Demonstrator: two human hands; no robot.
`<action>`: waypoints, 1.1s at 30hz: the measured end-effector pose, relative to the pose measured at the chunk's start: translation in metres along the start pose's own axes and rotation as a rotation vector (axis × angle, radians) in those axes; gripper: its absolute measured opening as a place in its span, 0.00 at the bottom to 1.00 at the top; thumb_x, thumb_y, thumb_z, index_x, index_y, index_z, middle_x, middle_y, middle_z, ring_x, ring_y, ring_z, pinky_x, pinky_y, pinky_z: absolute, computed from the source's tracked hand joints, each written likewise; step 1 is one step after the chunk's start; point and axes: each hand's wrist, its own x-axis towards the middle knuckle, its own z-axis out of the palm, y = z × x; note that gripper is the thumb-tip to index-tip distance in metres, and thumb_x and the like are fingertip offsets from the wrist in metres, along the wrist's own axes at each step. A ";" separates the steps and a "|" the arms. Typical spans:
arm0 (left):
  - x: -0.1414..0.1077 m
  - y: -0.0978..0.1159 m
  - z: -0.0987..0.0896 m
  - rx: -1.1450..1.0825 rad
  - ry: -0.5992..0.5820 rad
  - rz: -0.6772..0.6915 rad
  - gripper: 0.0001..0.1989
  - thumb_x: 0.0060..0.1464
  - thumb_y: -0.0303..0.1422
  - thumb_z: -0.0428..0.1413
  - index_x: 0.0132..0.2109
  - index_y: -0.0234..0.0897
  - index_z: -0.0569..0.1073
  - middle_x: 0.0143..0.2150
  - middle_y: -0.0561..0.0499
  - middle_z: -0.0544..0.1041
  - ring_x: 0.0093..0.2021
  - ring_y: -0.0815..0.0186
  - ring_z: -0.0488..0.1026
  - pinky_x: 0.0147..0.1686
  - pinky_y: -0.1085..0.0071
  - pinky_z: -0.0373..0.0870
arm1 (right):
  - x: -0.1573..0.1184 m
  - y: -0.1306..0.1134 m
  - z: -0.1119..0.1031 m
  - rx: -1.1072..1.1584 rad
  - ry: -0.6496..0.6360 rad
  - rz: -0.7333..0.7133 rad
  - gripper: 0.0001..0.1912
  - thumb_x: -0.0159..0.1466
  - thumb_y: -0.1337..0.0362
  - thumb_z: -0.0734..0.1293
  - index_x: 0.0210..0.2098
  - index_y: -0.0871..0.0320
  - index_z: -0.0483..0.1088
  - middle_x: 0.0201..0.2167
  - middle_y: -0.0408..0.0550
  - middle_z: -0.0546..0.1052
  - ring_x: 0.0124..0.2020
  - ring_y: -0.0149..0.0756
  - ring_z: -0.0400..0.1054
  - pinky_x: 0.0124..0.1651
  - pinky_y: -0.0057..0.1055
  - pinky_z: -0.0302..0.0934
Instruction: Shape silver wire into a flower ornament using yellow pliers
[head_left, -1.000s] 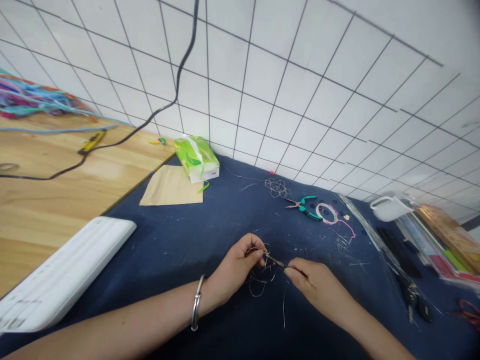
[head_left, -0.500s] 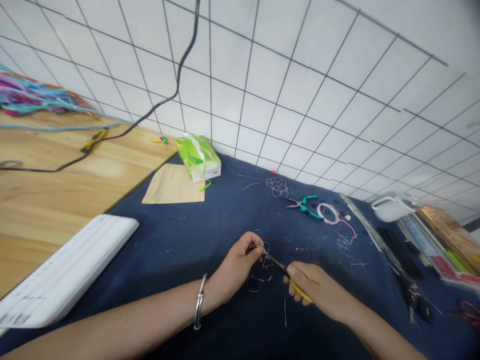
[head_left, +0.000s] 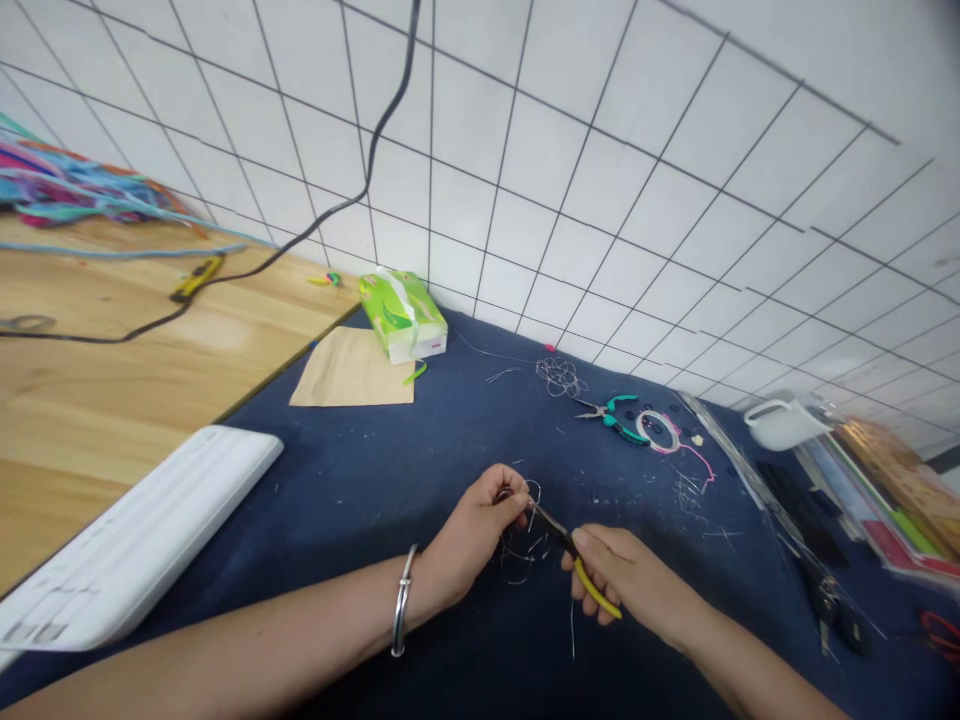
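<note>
My left hand [head_left: 484, 515] pinches a piece of thin silvery wire [head_left: 534, 490] bent into loops, part of it hidden by the fingers. My right hand [head_left: 626, 570] is closed around yellow-handled pliers [head_left: 596, 590]. Their dark, narrow jaws point up and left and meet the wire right at my left fingertips. More wire loops hang below the pinch, over the dark blue cloth [head_left: 360, 500]. A loose wire end shows beneath my right hand.
Teal-handled pliers [head_left: 619, 415], a flower-shaped wire coil [head_left: 561, 377] and a white ring spool [head_left: 657, 431] lie farther back. A green tissue pack [head_left: 405, 310] rests by a brown paper sheet [head_left: 356, 370]. At left is a white keyboard-like device [head_left: 165, 520]; at right, a white mug [head_left: 784, 425].
My right hand's fingers have loosened a little, and more of the pliers' yellow handle shows. The jaws stay at the wire by my left fingertips. The whole view has shifted slightly.
</note>
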 end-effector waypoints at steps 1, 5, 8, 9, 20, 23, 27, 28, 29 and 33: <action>0.000 0.000 0.000 -0.018 -0.005 -0.003 0.02 0.54 0.30 0.49 0.34 0.36 0.64 0.27 0.55 0.66 0.29 0.70 0.63 0.32 0.73 0.59 | 0.000 0.000 0.001 0.020 -0.001 -0.001 0.24 0.63 0.46 0.52 0.34 0.61 0.65 0.23 0.45 0.70 0.22 0.28 0.66 0.22 0.24 0.61; 0.001 -0.001 0.000 -0.057 -0.001 -0.010 0.02 0.54 0.30 0.49 0.34 0.36 0.64 0.27 0.55 0.66 0.29 0.70 0.62 0.32 0.73 0.58 | 0.001 0.001 0.002 0.060 0.005 -0.011 0.24 0.62 0.46 0.53 0.33 0.61 0.65 0.23 0.45 0.70 0.22 0.28 0.67 0.22 0.24 0.61; 0.001 -0.001 0.001 -0.068 -0.003 -0.009 0.02 0.54 0.30 0.49 0.34 0.36 0.64 0.27 0.56 0.66 0.29 0.71 0.62 0.32 0.73 0.58 | 0.002 0.003 0.003 0.094 0.001 -0.016 0.24 0.62 0.46 0.53 0.33 0.61 0.65 0.23 0.45 0.70 0.22 0.29 0.67 0.22 0.24 0.60; 0.001 -0.001 0.001 -0.070 -0.005 -0.010 0.02 0.54 0.29 0.49 0.34 0.36 0.63 0.27 0.56 0.66 0.29 0.71 0.62 0.32 0.73 0.58 | 0.002 0.004 0.003 0.104 -0.003 -0.017 0.24 0.62 0.46 0.53 0.34 0.61 0.65 0.23 0.45 0.70 0.22 0.28 0.67 0.22 0.24 0.60; 0.000 -0.001 0.000 -0.077 -0.041 -0.013 0.01 0.54 0.29 0.50 0.34 0.36 0.64 0.27 0.55 0.66 0.29 0.71 0.61 0.33 0.73 0.58 | 0.000 0.005 0.001 0.114 -0.008 0.001 0.24 0.62 0.46 0.54 0.33 0.61 0.65 0.21 0.44 0.70 0.19 0.28 0.66 0.19 0.23 0.58; 0.001 -0.001 0.000 -0.081 -0.053 -0.007 0.01 0.53 0.28 0.50 0.33 0.36 0.64 0.28 0.55 0.66 0.29 0.71 0.62 0.33 0.73 0.58 | -0.002 0.005 -0.001 0.150 -0.036 -0.004 0.24 0.62 0.46 0.53 0.33 0.61 0.64 0.21 0.44 0.70 0.19 0.27 0.65 0.18 0.22 0.58; 0.002 0.000 0.001 -0.080 -0.064 -0.007 0.02 0.54 0.29 0.50 0.33 0.36 0.64 0.27 0.55 0.66 0.29 0.71 0.62 0.33 0.74 0.59 | -0.004 0.005 -0.003 0.187 -0.057 -0.012 0.23 0.62 0.46 0.54 0.33 0.61 0.64 0.20 0.43 0.70 0.18 0.27 0.65 0.18 0.22 0.58; 0.002 0.000 0.001 -0.081 -0.067 -0.007 0.02 0.54 0.29 0.51 0.33 0.36 0.64 0.27 0.55 0.66 0.29 0.71 0.62 0.33 0.74 0.58 | -0.004 0.005 -0.004 0.194 -0.059 -0.015 0.23 0.62 0.46 0.54 0.33 0.61 0.64 0.20 0.43 0.70 0.18 0.27 0.64 0.17 0.21 0.57; 0.002 0.001 0.001 -0.083 -0.070 -0.007 0.02 0.54 0.29 0.51 0.33 0.36 0.64 0.27 0.55 0.66 0.29 0.71 0.62 0.33 0.74 0.58 | -0.004 0.005 -0.004 0.203 -0.063 -0.017 0.23 0.62 0.46 0.54 0.33 0.61 0.64 0.20 0.43 0.70 0.18 0.27 0.64 0.17 0.21 0.57; 0.002 0.004 0.001 -0.077 -0.103 -0.002 0.02 0.54 0.28 0.50 0.33 0.36 0.64 0.27 0.55 0.67 0.29 0.72 0.62 0.33 0.74 0.59 | -0.006 0.006 -0.006 0.248 -0.096 -0.024 0.23 0.62 0.46 0.54 0.33 0.61 0.64 0.19 0.43 0.70 0.17 0.26 0.64 0.16 0.20 0.56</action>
